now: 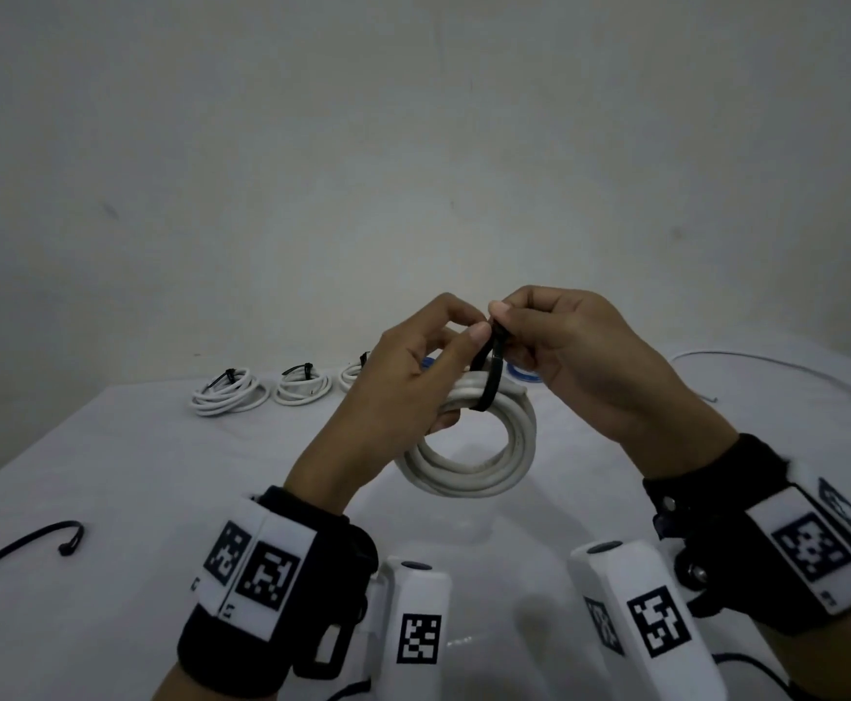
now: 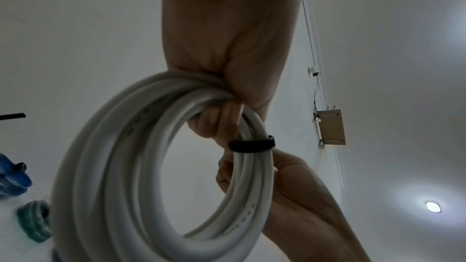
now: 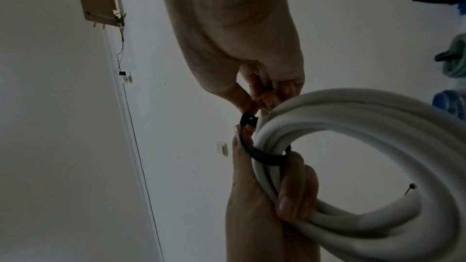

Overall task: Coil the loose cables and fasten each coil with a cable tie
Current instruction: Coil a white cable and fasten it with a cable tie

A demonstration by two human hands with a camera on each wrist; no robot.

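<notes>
The coil (image 1: 471,450) had a smooth, pale grey-white plastic jacket with a dull sheen, faint printed marks along it. The tie (image 1: 490,376) round it was black plastic, matt, finely ribbed on its strap in the right wrist view. The desk (image 1: 110,498) wore a white cloth, matt and smooth. The small coils (image 1: 228,392) at the back looked glossier white plastic. The wristbands (image 1: 282,594) were black fabric carrying hard white plastic blocks with printed black-and-white markers. The wall board (image 2: 330,127) looked like bare wood.
</notes>
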